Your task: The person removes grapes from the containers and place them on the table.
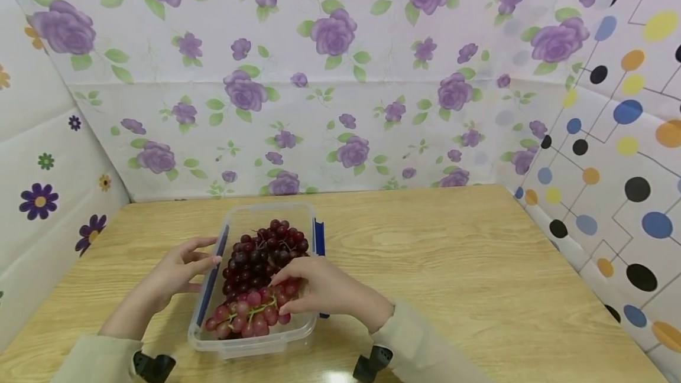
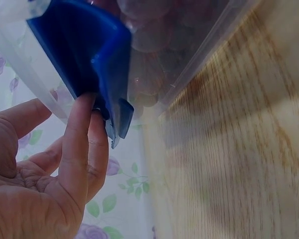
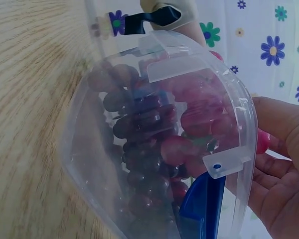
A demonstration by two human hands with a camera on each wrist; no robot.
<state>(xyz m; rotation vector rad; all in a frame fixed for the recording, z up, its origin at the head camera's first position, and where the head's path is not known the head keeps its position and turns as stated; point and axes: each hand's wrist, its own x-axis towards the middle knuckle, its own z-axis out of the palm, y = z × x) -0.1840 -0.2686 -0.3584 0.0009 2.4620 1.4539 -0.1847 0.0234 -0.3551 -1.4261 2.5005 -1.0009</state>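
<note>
The right hand [image 1: 326, 288] bends over the right wall of the clear box, and its thumb and fingers pinch the near bunch, the light red grapes [image 1: 252, 315]. This bunch is inside the box [image 1: 252, 345], at the end nearest to the person, leaning partly upon the dark grapes [image 1: 247, 257] which fill the far part. The hand comes from above the rim, I think because the wall leaves little room for a lower approach.

The left hand [image 1: 172, 276] is moderately wide, with the fingers apart; in its wrist view, fingertips touch the blue latch [image 2: 107, 55] on the left side. Probably this light contact serves to keep the box from sliding on the worktop [image 1: 436, 265]; how strongly it presses, I cannot tell.

The opposite latch [image 1: 319, 238] hangs outward, and no lid covers the box, so the fruit is reachable from above. The box stands flat before the person, between both hands, presumably for comfortable reach from either side.
</note>
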